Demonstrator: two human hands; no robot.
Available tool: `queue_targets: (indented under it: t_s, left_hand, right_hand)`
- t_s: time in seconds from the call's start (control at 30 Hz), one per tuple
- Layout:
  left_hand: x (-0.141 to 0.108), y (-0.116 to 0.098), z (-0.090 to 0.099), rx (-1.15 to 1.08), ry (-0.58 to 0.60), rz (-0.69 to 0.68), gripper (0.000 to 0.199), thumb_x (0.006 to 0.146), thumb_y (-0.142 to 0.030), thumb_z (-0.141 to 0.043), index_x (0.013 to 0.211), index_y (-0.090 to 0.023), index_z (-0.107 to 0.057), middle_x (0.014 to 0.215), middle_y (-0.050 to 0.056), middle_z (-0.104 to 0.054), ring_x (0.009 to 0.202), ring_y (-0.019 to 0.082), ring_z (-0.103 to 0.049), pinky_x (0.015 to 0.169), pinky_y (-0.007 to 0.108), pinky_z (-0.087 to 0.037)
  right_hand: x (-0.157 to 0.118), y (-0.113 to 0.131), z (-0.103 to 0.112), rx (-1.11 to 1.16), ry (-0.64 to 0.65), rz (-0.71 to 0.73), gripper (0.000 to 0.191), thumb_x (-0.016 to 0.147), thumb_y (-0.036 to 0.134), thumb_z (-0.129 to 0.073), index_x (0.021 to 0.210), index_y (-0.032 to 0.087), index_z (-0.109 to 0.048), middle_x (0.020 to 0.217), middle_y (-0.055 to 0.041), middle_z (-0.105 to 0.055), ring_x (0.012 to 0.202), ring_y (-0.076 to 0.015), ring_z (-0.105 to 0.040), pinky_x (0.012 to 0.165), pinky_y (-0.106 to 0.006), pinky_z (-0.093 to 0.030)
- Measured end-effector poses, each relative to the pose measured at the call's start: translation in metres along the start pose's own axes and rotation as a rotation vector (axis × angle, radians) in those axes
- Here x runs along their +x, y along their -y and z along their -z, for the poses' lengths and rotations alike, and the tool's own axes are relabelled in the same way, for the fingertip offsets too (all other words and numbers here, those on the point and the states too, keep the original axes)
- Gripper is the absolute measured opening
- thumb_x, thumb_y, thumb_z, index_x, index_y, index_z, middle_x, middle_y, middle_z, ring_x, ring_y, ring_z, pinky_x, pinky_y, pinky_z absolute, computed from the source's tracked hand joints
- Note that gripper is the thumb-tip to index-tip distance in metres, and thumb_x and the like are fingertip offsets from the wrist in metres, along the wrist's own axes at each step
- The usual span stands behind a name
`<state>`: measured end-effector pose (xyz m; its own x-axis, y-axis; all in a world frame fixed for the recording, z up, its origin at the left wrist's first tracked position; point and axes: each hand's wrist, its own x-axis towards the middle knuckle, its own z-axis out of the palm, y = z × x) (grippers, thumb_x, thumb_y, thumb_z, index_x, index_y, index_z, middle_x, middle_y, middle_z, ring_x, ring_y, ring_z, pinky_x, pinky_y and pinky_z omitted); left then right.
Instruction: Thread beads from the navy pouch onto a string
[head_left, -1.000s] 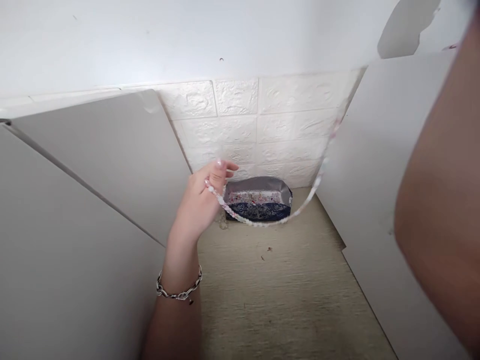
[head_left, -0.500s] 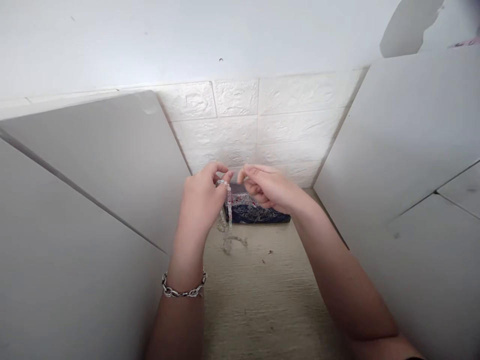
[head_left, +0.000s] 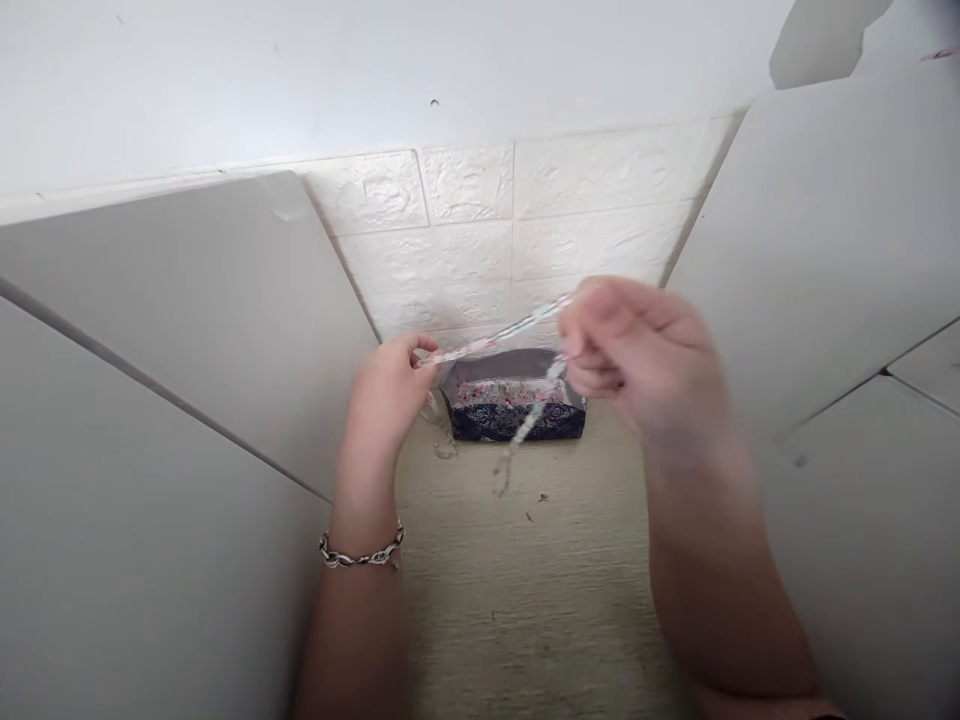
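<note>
A beaded strand (head_left: pixel 491 342) in pale pink and white runs slanting between my two hands. My left hand (head_left: pixel 388 390) pinches its lower end, and a thin chain dangles below the fingers. Higher up and to the right, my right hand (head_left: pixel 637 350), blurred by motion, is closed round the other part of the strand, with a loose end hanging down to the left from it. Behind and below the strand stands an open dark blue patterned box (head_left: pixel 517 424), holding many small pink, red and white pieces.
Grey panels rise at the left (head_left: pixel 187 290) and the right (head_left: pixel 825 250). A white brick-patterned wall (head_left: pixel 600 180) closes off the back. Small dark bits lie on the pale wood-grained surface (head_left: pixel 525 600). A silver chain bracelet (head_left: pixel 362 556) circles my left wrist.
My right hand has moved right and up, drawing the strand out from my left hand. More of the box now shows. My left hand has shifted slightly left.
</note>
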<state>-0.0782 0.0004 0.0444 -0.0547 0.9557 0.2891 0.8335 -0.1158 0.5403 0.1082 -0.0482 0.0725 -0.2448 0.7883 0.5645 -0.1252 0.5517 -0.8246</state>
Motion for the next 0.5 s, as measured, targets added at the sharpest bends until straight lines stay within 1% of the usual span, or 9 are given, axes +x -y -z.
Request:
queue_targets:
  t_s: [0.07,0.13,0.17,0.23,0.33,0.4,0.5]
  left_hand:
    - [0.007,0.014,-0.003,-0.013,0.027,0.051,0.032,0.072,-0.045,-0.042,0.086,-0.021,-0.058,0.062,0.002,-0.059,0.055,0.014,-0.052,0.053,0.025,-0.036]
    - [0.012,0.025,-0.008,-0.093,0.034,0.113,0.044,0.072,-0.055,-0.035,0.084,-0.019,-0.058,0.068,0.005,-0.061,0.058,0.016,-0.054,0.053,0.026,-0.038]
    - [0.014,0.029,-0.011,-0.156,0.039,0.143,0.051,0.072,-0.059,-0.031,0.083,-0.017,-0.058,0.071,0.007,-0.062,0.059,0.016,-0.055,0.053,0.026,-0.039]
    - [0.017,0.030,-0.014,-0.291,0.048,0.170,0.062,0.070,-0.065,-0.023,0.084,-0.015,-0.057,0.074,0.009,-0.062,0.061,0.017,-0.055,0.054,0.027,-0.040]
    - [0.016,0.017,-0.010,-0.409,0.024,0.141,0.070,0.068,-0.069,-0.015,0.082,-0.015,-0.057,0.078,0.011,-0.062,0.066,0.018,-0.056,0.057,0.029,-0.042]
    - [0.015,-0.001,-0.001,-0.425,-0.033,0.117,0.072,0.067,-0.071,-0.011,0.077,-0.016,-0.057,0.079,0.010,-0.061,0.069,0.018,-0.056,0.060,0.031,-0.042]
    - [0.013,-0.032,0.018,-0.411,-0.104,0.011,0.078,0.067,-0.070,-0.003,0.075,-0.014,-0.057,0.081,0.010,-0.061,0.074,0.019,-0.057,0.064,0.032,-0.042]
  right_hand:
    - [-0.006,0.009,0.008,0.072,-0.155,0.061,0.032,0.083,0.035,-0.041,0.057,0.017,-0.044,0.045,0.0046,-0.022,0.037,-0.0038,-0.016,0.034,-0.018,-0.011]
    - [-0.010,0.015,0.013,0.078,-0.300,0.089,0.033,0.082,0.035,-0.042,0.055,0.017,-0.043,0.046,0.0040,-0.020,0.037,-0.0042,-0.016,0.034,-0.019,-0.011]
    - [-0.012,0.016,0.015,0.067,-0.351,0.094,0.034,0.082,0.036,-0.042,0.054,0.017,-0.043,0.046,0.0038,-0.020,0.037,-0.0043,-0.016,0.034,-0.019,-0.012]
    - [-0.013,0.018,0.017,0.037,-0.393,0.094,0.033,0.081,0.037,-0.044,0.054,0.017,-0.044,0.046,0.0034,-0.020,0.037,-0.0046,-0.017,0.034,-0.020,-0.013]
    - [-0.013,0.019,0.018,0.015,-0.412,0.093,0.032,0.081,0.036,-0.045,0.054,0.017,-0.045,0.046,0.0031,-0.020,0.037,-0.0045,-0.018,0.034,-0.020,-0.012]
    - [-0.013,0.021,0.017,0.013,-0.450,0.095,0.033,0.081,0.034,-0.044,0.053,0.017,-0.045,0.045,0.0031,-0.018,0.037,-0.0044,-0.016,0.034,-0.020,-0.011]
    - [-0.013,0.022,0.017,0.035,-0.474,0.079,0.033,0.080,0.035,-0.046,0.052,0.017,-0.044,0.046,0.0031,-0.015,0.038,-0.0048,-0.015,0.034,-0.021,-0.009]
